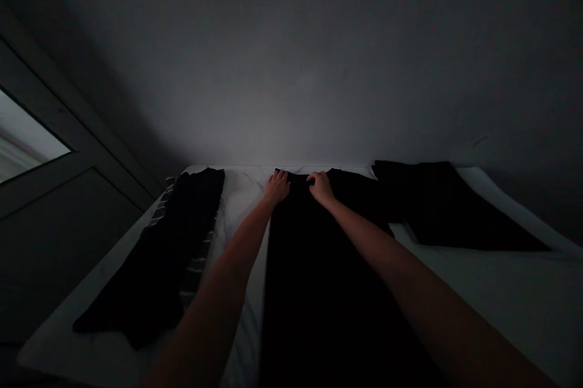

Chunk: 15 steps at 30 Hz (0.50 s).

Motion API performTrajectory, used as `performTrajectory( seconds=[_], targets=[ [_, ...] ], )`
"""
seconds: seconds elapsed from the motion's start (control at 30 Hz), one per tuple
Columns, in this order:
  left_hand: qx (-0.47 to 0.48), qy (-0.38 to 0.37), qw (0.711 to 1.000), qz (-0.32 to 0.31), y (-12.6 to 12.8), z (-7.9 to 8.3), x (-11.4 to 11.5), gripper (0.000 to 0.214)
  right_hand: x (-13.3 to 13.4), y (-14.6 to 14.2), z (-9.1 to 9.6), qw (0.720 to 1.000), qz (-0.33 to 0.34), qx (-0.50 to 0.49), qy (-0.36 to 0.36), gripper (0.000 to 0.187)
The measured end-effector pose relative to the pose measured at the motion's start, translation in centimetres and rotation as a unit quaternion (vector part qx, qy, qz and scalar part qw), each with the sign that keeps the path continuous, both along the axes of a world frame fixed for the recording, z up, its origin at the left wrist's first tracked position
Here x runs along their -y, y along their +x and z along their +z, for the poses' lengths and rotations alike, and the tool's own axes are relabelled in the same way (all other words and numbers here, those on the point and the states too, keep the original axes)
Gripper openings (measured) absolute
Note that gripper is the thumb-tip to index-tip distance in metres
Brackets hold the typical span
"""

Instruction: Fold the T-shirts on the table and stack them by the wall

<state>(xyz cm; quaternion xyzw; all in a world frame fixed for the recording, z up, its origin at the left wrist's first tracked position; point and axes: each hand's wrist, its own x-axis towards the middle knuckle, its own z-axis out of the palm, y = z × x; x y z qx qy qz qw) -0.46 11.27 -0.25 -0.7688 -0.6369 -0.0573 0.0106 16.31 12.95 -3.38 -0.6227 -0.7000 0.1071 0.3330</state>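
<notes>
A black garment [314, 291] lies stretched lengthwise before me, its far edge near the wall; the dim light hides its exact kind. My left hand [277, 187] rests on the far left corner of this garment, with the fingers laid out flat and apart. At the same far edge, a little to the right, my right hand [321, 187] has its thumb and fingers curled together in a pinch on the cloth. A part of the black cloth spreads out to the right beyond my right hand.
On the left lies a dark garment [159, 260] over a striped cloth [195, 272]. More folded black cloth [460, 212] lies at the back right. All of it is on a white marble-patterned surface [243, 184] against a grey wall [291, 72]. A door [54, 206] stands at the left.
</notes>
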Motion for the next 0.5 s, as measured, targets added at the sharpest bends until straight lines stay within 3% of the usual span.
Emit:
performTrajectory(
  seconds=[0.1, 0.23, 0.37, 0.5],
  targets=[
    [-0.001, -0.004, 1.000, -0.002, -0.3, -1.9, -0.8, 0.054, 1.5, -0.8, 0.4, 0.998, 0.006, 0.061, 0.016, 0.032],
    [-0.012, 0.008, 0.999, -0.036, -1.4, -3.3, -1.2, 0.054, 5.0, -3.5, 0.2, 0.972, 0.133, 0.186, 0.063, 0.040],
    [-0.023, 0.007, 0.998, -0.052, -1.6, -3.5, -1.5, 0.053, 9.8, -4.6, -0.7, 0.948, 0.229, 0.220, -0.002, 0.074],
    [-0.027, 0.009, 0.999, -0.036, -0.9, -2.7, -1.3, 0.053, 16.0, -3.5, -1.1, 0.903, 0.359, 0.234, -0.014, 0.074]
  ],
)
